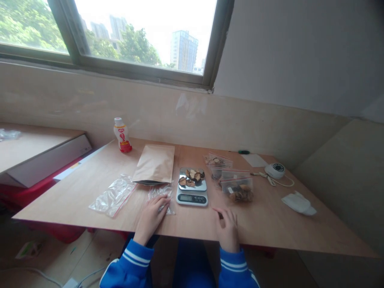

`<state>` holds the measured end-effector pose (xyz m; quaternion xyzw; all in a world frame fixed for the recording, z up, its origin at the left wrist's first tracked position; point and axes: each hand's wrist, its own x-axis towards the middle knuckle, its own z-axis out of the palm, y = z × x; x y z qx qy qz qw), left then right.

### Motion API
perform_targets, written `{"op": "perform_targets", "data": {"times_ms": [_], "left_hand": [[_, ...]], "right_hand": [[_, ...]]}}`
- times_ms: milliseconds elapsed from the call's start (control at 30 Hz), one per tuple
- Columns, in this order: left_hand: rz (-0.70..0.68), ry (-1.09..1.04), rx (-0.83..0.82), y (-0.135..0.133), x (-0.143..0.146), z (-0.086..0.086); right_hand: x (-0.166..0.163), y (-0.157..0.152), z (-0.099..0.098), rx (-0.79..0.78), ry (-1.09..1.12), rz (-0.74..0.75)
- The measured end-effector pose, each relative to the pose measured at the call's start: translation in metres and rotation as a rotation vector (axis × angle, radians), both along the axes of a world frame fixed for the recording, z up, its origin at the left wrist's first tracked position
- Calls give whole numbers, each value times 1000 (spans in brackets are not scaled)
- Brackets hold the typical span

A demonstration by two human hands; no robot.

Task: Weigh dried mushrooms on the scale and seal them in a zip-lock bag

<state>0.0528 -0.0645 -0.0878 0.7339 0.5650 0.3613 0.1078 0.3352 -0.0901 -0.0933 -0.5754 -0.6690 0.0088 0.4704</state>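
My left hand [152, 216] lies with its fingers stretched over a small clear zip bag [168, 195] near the table's front edge. A larger clear bag [114, 196] lies flat to its left. Between my hands stands a white kitchen scale [192, 200], its display too faint to read. Several dried brown slices [194, 176] are spread on its shiny plate. My right hand [228, 229] rests on the table right of the scale, fingers loosely bent and apart from the thumb. A dark spot shows in that gap; I cannot tell whether it is shadow.
Behind the scale's left side lies a brown paper pouch [156, 164]. Zip bags of dried pieces [238, 190] are at the right. Farther out are a drink bottle [123, 136], a white round device with a cord [274, 171], a crumpled tissue [298, 203] and white paper [254, 160].
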Motion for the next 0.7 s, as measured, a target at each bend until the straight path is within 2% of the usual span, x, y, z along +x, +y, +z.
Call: {"op": "perform_targets", "data": {"times_ms": [167,267,400,467,533,633,700], "left_hand": [[62,-121,172,-13,5,10],[80,-182,290,-30,16,19],[39,-134,379,-52,31,29],[35,-107,377,-59,35,33],[103,-168,343,-62,35,37],[285,-456,227,-61,29,42],[281,-641,85,-60,22,44]], "right_hand": [[-45,-16,20,-158,202,190],[-80,-24,28,-336,470,268],[-114,-23,40,-529,850,421],[-121,-20,48,-552,938,501],[-122,-17,56,-529,979,515],[-119,-15,61,-492,990,510],[-117,-15,58,-482,971,519]]}}
